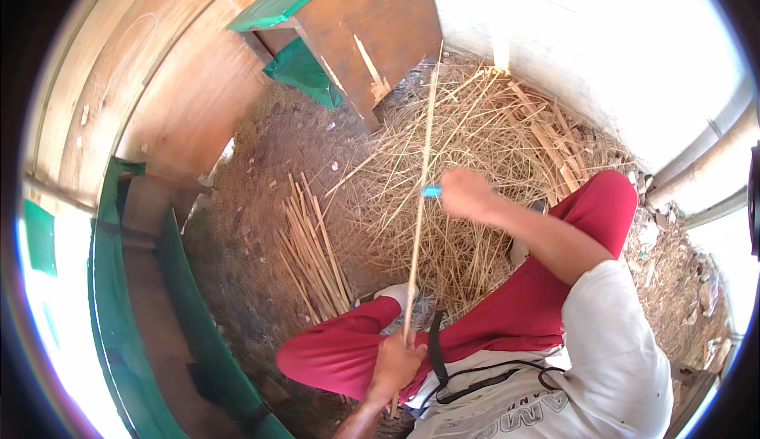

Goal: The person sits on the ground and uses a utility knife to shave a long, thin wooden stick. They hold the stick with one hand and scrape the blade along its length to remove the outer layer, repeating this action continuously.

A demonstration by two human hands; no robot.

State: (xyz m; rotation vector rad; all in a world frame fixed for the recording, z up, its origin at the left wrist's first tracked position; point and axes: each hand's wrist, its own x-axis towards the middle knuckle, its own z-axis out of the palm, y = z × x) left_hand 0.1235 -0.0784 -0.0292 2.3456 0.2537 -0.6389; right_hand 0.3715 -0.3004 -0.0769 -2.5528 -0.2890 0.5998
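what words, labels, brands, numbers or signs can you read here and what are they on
White shirt: large dark-outlined lettering across the front, which I won't copy out.
Same shirt: fainter marks beside it, too blurred to read.
No lettering I can make out on the long pale strip.

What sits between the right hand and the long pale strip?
In the head view, a blue piece pokes out of the right hand toward the long pale strip, seeming to meet it. Can't tell what it is.
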